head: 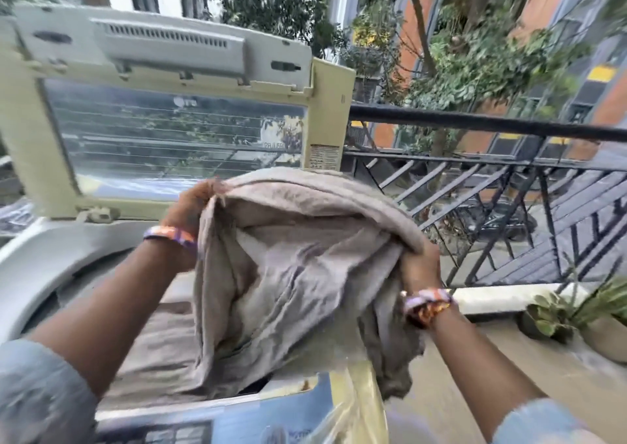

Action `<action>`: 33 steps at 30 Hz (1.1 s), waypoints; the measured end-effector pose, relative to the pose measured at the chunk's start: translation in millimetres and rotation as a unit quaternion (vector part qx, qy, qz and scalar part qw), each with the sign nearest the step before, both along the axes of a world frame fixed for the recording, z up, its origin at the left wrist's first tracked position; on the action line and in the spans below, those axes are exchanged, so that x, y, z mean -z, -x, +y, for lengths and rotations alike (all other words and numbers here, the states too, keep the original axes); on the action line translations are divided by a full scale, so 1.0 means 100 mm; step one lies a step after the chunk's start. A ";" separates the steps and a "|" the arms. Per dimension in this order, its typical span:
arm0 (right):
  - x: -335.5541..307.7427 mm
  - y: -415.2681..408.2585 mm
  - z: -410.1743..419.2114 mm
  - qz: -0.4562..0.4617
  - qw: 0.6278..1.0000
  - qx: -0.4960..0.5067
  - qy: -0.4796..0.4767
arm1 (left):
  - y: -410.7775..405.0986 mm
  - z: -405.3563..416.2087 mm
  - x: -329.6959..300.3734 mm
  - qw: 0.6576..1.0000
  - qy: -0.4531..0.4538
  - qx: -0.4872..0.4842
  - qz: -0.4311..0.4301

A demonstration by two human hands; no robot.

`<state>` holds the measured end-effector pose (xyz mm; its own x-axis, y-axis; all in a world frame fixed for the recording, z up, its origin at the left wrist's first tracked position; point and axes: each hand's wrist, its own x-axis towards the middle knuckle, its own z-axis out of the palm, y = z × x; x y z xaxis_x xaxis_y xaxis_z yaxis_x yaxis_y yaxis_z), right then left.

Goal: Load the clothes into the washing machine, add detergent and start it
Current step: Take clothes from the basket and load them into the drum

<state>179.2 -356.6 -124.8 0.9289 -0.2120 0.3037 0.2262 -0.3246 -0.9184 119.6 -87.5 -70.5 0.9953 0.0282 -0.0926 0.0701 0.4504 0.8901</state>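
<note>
A large beige-grey cloth (288, 274) hangs bunched between my two hands above the top-loading washing machine (30, 263). My left hand (191, 211) grips its upper left edge. My right hand (420, 267) grips its right edge, fingers buried in the folds. The machine's lid (169, 111) stands open and upright behind the cloth. More beige fabric (152, 348) lies below, over the tub opening, which is mostly hidden. The machine's blue front panel (264, 409) shows at the bottom.
A black metal balcony railing (475, 128) runs to the right of the machine. Potted plants (576, 314) sit on the ledge at the right. A clear plastic bag (342, 416) lies by the machine's front right corner. Trees and buildings stand beyond.
</note>
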 end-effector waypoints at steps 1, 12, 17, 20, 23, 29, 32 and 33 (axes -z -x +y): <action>-0.23 0.00 0.07 -0.034 0.999 0.011 -0.012 | 0.07 0.13 0.00 0.995 -0.094 0.021 0.034; -1.34 0.45 1.68 0.077 0.911 -0.270 -0.302 | 0.30 0.07 -0.19 0.814 -0.502 -0.131 -0.260; -1.32 0.50 1.80 0.105 0.882 -0.435 -0.148 | 0.30 0.38 -0.05 0.828 -0.364 -0.386 -0.181; -0.95 0.28 1.55 0.028 0.864 -0.438 0.249 | 0.37 0.59 0.00 0.830 -0.365 -0.399 -0.138; -0.33 0.07 1.23 0.068 0.782 -0.320 0.531 | 0.42 0.70 -0.01 0.829 -0.363 -0.409 -0.114; 0.28 0.01 0.83 0.090 0.784 -0.161 0.593 | 0.50 0.77 -0.04 0.832 -0.403 -0.359 -0.126; 0.08 0.04 0.99 0.076 0.861 -0.114 0.489 | 0.52 0.73 -0.09 0.841 -0.444 -0.268 -0.154; -0.03 0.03 1.06 0.082 0.899 -0.119 0.414 | 0.51 0.75 -0.10 0.841 -0.458 -0.236 -0.163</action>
<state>175.7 -250.3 -121.9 0.9648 0.2335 0.1208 0.2627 -0.8728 -0.4112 68.8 -12.8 -60.6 0.8217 0.3380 0.4588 -0.2390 -0.5265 0.8159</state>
